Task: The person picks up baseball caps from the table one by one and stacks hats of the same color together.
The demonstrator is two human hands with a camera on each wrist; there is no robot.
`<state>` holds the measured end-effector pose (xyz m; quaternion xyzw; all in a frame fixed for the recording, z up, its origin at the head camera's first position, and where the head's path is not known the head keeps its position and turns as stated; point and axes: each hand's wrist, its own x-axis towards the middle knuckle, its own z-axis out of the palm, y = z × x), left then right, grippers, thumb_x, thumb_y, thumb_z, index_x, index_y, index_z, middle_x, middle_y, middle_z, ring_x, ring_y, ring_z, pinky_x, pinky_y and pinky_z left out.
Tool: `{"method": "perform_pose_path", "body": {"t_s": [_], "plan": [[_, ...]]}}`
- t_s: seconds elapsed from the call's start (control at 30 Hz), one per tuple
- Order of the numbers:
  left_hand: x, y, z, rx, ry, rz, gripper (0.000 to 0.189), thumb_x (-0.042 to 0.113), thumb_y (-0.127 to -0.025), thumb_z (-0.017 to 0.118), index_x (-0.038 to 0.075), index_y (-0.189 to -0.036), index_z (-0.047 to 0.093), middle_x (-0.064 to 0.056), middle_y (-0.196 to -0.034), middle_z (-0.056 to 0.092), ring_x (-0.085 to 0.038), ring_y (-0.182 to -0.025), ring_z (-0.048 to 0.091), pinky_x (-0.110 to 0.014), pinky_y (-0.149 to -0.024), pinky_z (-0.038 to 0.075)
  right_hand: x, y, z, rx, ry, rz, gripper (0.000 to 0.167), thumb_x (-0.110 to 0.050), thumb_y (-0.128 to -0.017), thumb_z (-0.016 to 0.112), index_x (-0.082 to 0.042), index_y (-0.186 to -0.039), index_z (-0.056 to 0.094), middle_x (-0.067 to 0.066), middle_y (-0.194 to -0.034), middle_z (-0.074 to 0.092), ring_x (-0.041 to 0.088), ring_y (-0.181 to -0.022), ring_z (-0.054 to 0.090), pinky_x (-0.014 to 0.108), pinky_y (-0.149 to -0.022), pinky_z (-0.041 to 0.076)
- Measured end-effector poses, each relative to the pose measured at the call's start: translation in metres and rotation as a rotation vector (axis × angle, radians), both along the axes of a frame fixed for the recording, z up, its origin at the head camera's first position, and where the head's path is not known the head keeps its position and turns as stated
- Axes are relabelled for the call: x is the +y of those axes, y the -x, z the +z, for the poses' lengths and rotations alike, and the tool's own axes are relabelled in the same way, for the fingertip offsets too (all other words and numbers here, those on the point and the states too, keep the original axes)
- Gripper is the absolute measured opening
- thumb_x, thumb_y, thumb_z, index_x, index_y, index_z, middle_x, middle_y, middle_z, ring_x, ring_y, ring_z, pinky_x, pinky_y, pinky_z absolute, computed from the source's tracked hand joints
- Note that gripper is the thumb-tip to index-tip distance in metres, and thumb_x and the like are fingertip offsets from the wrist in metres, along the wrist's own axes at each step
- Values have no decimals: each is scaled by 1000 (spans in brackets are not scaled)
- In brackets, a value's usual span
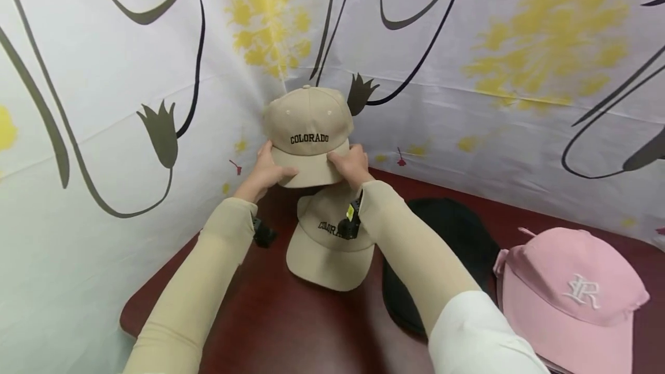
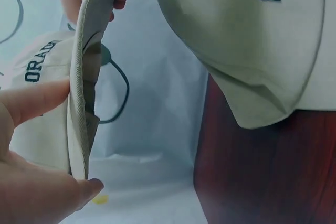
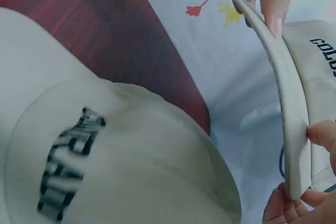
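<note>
Both hands hold up a beige baseball cap [image 1: 310, 114] with COLORADO lettered on its front. The left hand [image 1: 264, 173] pinches one side of the brim, thumb on top, and the right hand [image 1: 353, 164] pinches the other side. In the left wrist view the brim [image 2: 79, 103] stands edge-on between thumb and fingers. The right wrist view shows the brim [image 3: 291, 114] gripped from both ends. Below the held cap, a second beige COLORADO cap [image 1: 329, 261] lies on the table, partly hidden by the right forearm.
A black cap [image 1: 452, 229] lies right of the beige one, partly behind the right arm. Farther right sits a pink cap [image 1: 576, 276] with a white monogram. The dark red table [image 1: 291, 333] meets a patterned white cloth [image 1: 218, 103] hanging behind.
</note>
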<state>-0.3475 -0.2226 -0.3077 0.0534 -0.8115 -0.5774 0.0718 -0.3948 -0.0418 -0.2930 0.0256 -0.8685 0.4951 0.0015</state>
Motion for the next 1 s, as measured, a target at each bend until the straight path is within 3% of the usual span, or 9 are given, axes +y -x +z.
{"method": "perform_pose_path", "body": {"t_s": [0.23, 0.47, 0.57, 0.7, 0.8, 0.9, 1.0], "plan": [[14, -11, 11, -7, 22, -97, 96, 4, -79, 69, 7, -147, 1, -17, -150, -2, -31, -136, 7, -40, -108, 12, 30, -20, 4, -17, 13, 71, 62, -27, -87, 61, -4, -137, 34, 17, -127, 45, 31, -111, 47, 41, -90, 41], [26, -23, 13, -37, 87, -167, 99, 4, -78, 69, 6, -147, -2, -16, -151, -6, -31, -136, 1, -42, -108, 9, 55, -52, 5, 4, -48, 150, 56, -25, -86, 63, -2, -131, 39, 18, -121, 48, 31, -104, 51, 42, -86, 44], [30, -27, 11, -34, 103, -193, 99, 4, -78, 70, 5, -147, -1, -16, -151, -7, -30, -137, -1, -42, -108, 6, 64, -60, 1, 1, -50, 180, 51, -23, -86, 64, -3, -126, 41, 18, -112, 51, 31, -90, 56, 42, -76, 49], [33, -32, 5, -5, 84, -235, 99, 1, -76, 69, 5, -147, 1, -17, -151, 0, -31, -136, 7, -43, -108, 11, 73, -67, -6, 41, -81, 226, 58, -22, -85, 66, -3, -130, 37, 20, -104, 55, 33, -74, 61, 41, -64, 52], [37, -36, 0, 10, 66, -267, 99, 0, -76, 70, 7, -147, 2, -18, -150, 2, -32, -135, 11, -44, -107, 15, 80, -74, -11, 75, -98, 252, 68, -21, -84, 67, -5, -138, 28, 23, -105, 55, 33, -76, 62, 40, -59, 53], [40, -39, -5, 2, 74, -276, 100, 3, -75, 70, 7, -147, 1, -18, -149, -3, -32, -135, 6, -45, -107, 14, 86, -81, -16, 73, -76, 272, 77, -20, -84, 67, -7, -144, 20, 24, -109, 52, 31, -79, 62, 38, -55, 53], [42, -42, -9, -12, 83, -282, 101, 4, -75, 71, 6, -147, 1, -18, -150, -4, -32, -136, 4, -46, -107, 13, 91, -88, -21, 67, -64, 287, 82, -19, -84, 67, -8, -146, 14, 25, -110, 52, 29, -73, 63, 34, -51, 52]]}}
